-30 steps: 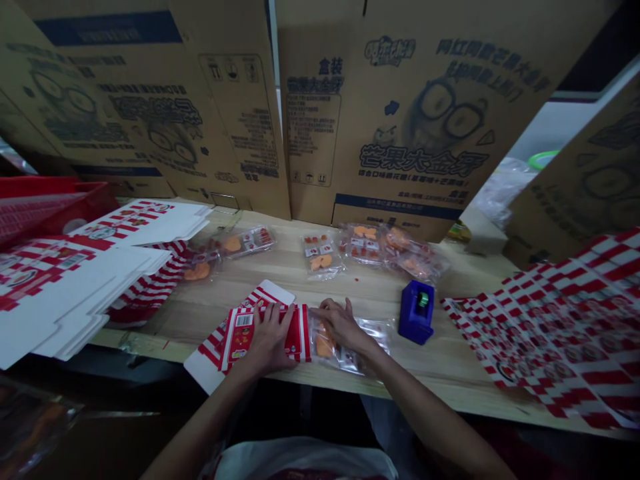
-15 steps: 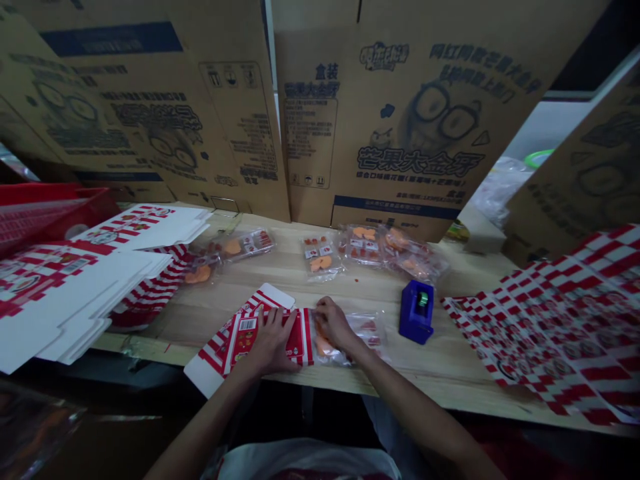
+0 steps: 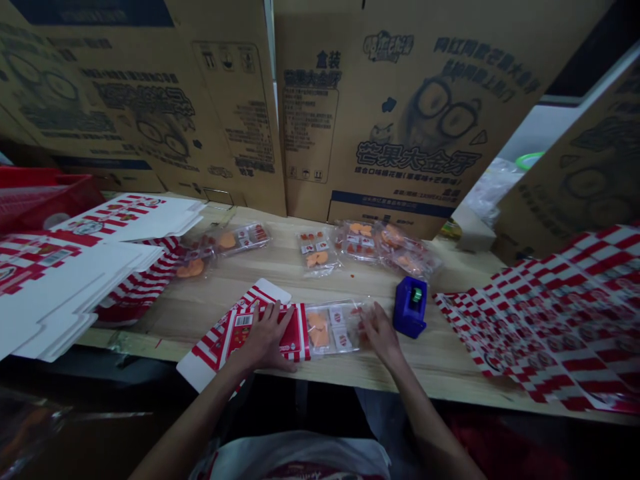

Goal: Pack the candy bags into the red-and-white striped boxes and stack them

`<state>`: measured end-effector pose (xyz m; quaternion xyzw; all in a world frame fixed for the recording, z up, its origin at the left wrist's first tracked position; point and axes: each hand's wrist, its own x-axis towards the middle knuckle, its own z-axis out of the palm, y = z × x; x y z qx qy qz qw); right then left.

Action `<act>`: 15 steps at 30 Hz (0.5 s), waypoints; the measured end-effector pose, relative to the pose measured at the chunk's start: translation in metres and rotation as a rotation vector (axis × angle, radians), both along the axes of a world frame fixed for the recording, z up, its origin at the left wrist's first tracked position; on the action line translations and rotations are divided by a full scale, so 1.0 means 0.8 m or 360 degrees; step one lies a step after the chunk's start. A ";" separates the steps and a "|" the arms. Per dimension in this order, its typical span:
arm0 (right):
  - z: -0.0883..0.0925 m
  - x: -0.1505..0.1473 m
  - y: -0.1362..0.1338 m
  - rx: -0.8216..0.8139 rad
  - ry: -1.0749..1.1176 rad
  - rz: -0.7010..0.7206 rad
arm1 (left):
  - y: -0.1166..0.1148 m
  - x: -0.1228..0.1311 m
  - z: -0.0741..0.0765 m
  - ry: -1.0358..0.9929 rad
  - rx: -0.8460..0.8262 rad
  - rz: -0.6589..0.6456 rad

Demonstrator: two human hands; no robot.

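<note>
A flat red-and-white printed box lies at the table's near edge. My left hand holds it down, fingers across its top and thumb at its near edge. From the box's right end extends a clear candy packet with orange pieces, white sachets and reddish pieces. Its left end meets the box opening; how much is inside is hidden. My right hand grips the packet's right end, its fingertips partly blurred. Beneath the first box, another red-and-white box lies slanted.
A blue tape dispenser stands right of my right hand. Several candy packets lie farther back before tall cardboard cartons. Flat boxes are stacked at left beside a red basket; striped boxes stand at right.
My right hand has moved right, from beside the box opening to the packet's far end. The packet's orange pieces and sachets are now uncovered. My left hand stays on the box.
</note>
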<state>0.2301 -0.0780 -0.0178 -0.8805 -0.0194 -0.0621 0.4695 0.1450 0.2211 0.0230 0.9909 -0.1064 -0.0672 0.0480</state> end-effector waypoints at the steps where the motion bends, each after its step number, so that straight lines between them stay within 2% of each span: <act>1: 0.001 -0.007 -0.008 0.0088 0.0109 -0.0009 | 0.000 0.001 0.000 0.0006 0.0001 0.0009; 2: 0.002 -0.016 -0.008 0.0198 0.0212 0.0003 | 0.000 0.001 0.001 0.0008 -0.0001 0.0014; 4: 0.005 -0.037 0.012 0.0456 0.0376 0.0105 | -0.001 0.003 0.001 0.0004 -0.0010 0.0004; 8: 0.011 -0.074 0.100 0.0948 0.0529 0.0505 | 0.000 0.004 -0.002 -0.0035 -0.0034 -0.0034; 11: 0.013 -0.084 0.144 0.1099 0.0546 0.0657 | 0.005 0.002 -0.004 -0.0074 -0.0019 -0.0010; 13: 0.011 -0.086 0.147 0.1121 0.0525 0.0594 | 0.010 0.002 -0.002 -0.0126 -0.0007 0.0021; 15: 0.009 -0.088 0.138 0.1090 0.0387 0.0379 | 0.014 0.003 0.006 -0.0219 0.0001 0.0103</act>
